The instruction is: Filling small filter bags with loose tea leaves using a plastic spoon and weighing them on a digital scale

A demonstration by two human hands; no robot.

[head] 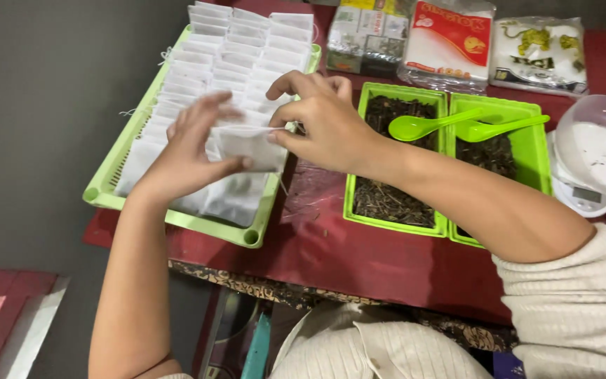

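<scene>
While both hands grip one small white filter sachet (250, 144) between them, left hand (189, 151) pinching its lower edge and right hand (324, 123) its top corner, it hangs just above the light green tray (117, 184), where matching sachets lie in overlapping rows; beside it on the red surface (359, 260), two green tubs (394, 214) hold dark loose tea, a green spoon (422, 126) resting in each

Red table (359, 260) strip free between sachet tray (106, 189) and leaf trays (348, 203); scale (590, 175) blocks right.
</scene>
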